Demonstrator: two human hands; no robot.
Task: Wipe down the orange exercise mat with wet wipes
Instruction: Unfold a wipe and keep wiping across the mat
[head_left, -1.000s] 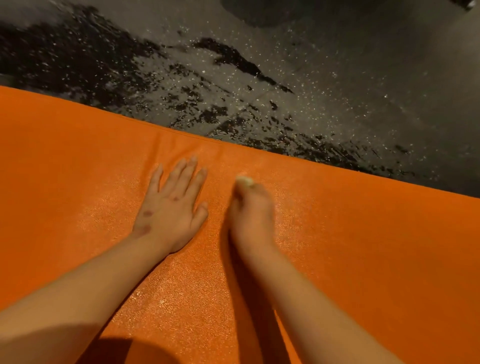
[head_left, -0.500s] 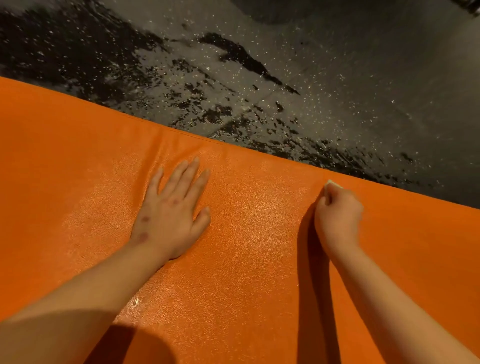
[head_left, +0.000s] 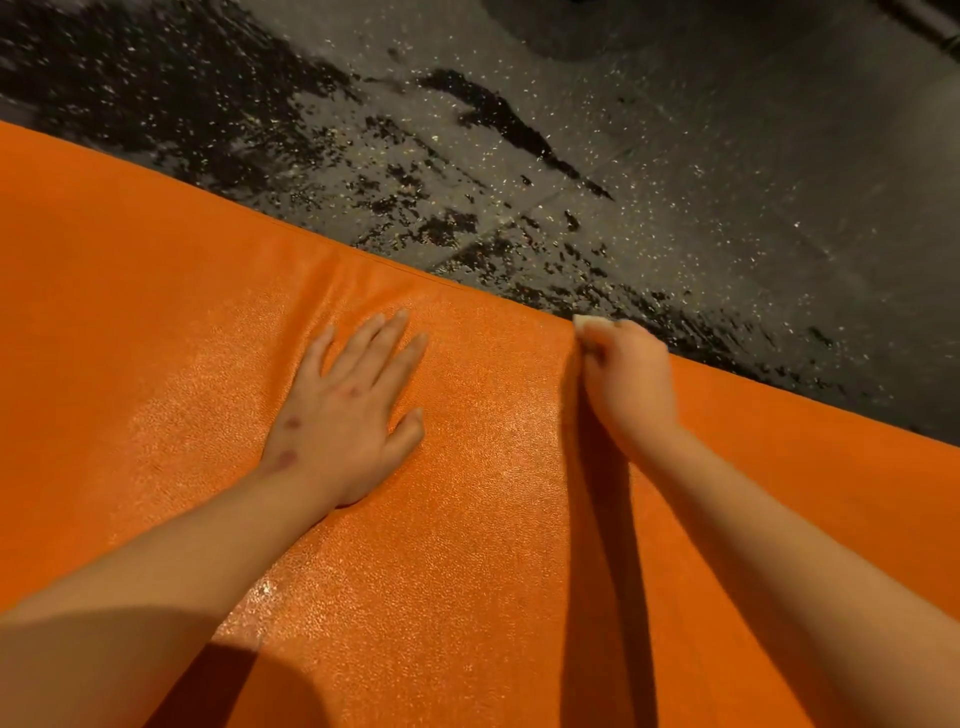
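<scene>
Two hands rest on the orange exercise mat (head_left: 467, 571), which fills the near view. The left hand (head_left: 343, 415) lies flat with its fingers spread. The right hand (head_left: 631, 374) is curled around a white wet wipe (head_left: 589, 323) at the mat's far edge. Beyond it is speckled dark floor (head_left: 675, 156).

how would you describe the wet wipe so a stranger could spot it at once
Find the orange mat and follow its far edge, against the dark speckled floor. The right hand is curled there, and the wet wipe is the small whitish scrap poking out of its grip. The left hand lies flat and holds nothing.
</scene>
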